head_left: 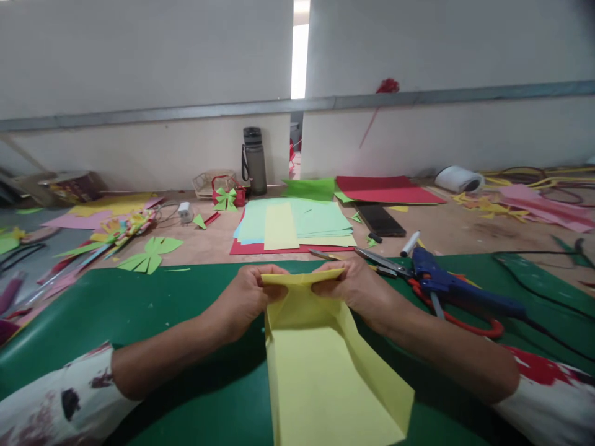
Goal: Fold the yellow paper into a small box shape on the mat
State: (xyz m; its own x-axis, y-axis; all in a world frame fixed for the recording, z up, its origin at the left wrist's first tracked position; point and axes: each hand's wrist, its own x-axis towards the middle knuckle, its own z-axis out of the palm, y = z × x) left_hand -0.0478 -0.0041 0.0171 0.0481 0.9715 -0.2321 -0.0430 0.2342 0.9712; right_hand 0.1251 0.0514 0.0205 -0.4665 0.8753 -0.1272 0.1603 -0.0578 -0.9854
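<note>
"Over the green mat [153, 300], what are the hands holding?"

"One piece of yellow paper [320, 378], right in front of the person. Its long sides stand up as folded walls, and its near end reaches the bottom of the view. I can't tell how much of it rests on the mat."

"And the fingers?"

"The left hand [244, 297] pinches the left part of the folded far strip, and the right hand [365, 294] pinches the right part. Both thumbs press on the near side, pointing at each other with a short stretch of strip bare between them. The fingertips behind the strip are hidden, so I can't tell how they sit."

"How would it handle?"

"Light, I'd judge, with little slip. It looks stiff along the creases but soft across the flat panel, so a hard squeeze there could buckle it. The doubled strip seems the best hold, gripped close to the fold; the right wall flares outward and would probably bend if grabbed."

"Anything close by?"

"A blue glue gun [453, 285] lies over red-handled scissors [490, 328], just beyond the right forearm."
</note>
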